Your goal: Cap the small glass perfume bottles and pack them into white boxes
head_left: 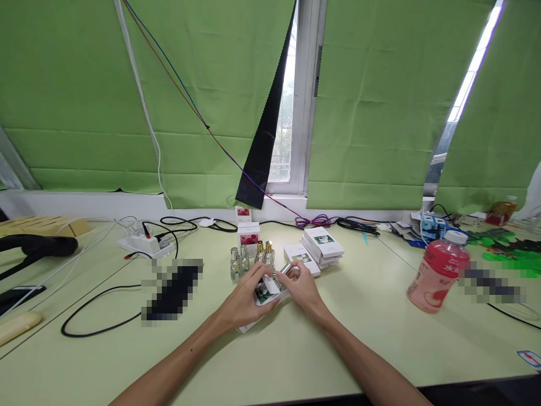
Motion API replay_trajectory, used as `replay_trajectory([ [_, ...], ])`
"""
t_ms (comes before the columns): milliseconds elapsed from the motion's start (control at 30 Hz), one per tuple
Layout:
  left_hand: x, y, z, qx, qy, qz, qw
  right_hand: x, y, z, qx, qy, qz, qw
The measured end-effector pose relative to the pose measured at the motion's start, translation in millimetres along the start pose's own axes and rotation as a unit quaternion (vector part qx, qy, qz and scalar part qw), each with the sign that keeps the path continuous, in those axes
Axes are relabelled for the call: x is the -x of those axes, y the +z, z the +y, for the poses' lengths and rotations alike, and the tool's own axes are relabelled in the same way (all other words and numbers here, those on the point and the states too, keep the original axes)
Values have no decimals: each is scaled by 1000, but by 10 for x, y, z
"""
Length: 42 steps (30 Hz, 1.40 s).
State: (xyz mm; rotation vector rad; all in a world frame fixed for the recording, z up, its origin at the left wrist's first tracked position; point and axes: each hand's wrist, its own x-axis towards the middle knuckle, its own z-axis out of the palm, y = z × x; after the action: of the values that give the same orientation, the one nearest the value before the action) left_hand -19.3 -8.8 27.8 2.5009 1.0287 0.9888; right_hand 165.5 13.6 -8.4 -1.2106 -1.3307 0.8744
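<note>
My left hand [247,296] is wrapped round a small white box [265,290] with a green and white flower picture, held tilted just above the table. My right hand [301,286] pinches a small glass bottle with a silver cap [286,269] at the upper right end of that box. Fingers hide most of the bottle, so I cannot tell how far it sits in the box. Just beyond my left hand stand clear glass bottles with silvery caps [239,264] and others with gold caps [265,254]. Past my right hand lies a flower-print box [301,258].
A stack of white boxes [324,247] stands behind the right hand, and boxes with red pictures [248,235] stand behind the bottles. To the right is a pink drink bottle [437,273]. A power strip [146,243] and cables [99,288] lie on the left of the table [346,349].
</note>
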Motion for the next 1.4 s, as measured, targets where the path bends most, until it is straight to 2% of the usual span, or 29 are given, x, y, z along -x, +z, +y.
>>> replay_trajectory([
  [467, 0, 4, 2, -2, 4, 2, 1000, -7, -3, 31, 58, -20, 4, 998],
  [667, 5, -4, -1, -2, 11, 2, 1000, -5, 31, 21, -38, 45, -49, 997],
  [900, 0, -16, 11, -8, 2, -17, 1000, 15, 50, -14, -100, 100, -72, 987],
  [1133, -20, -6, -12, -29, -5, -29, 999, 21, 46, -16, -106, 75, -32, 991],
  [1400, 3, -17, -47, -48, -15, -47, 998, -15, 26, 32, -114, 32, 46, 992],
])
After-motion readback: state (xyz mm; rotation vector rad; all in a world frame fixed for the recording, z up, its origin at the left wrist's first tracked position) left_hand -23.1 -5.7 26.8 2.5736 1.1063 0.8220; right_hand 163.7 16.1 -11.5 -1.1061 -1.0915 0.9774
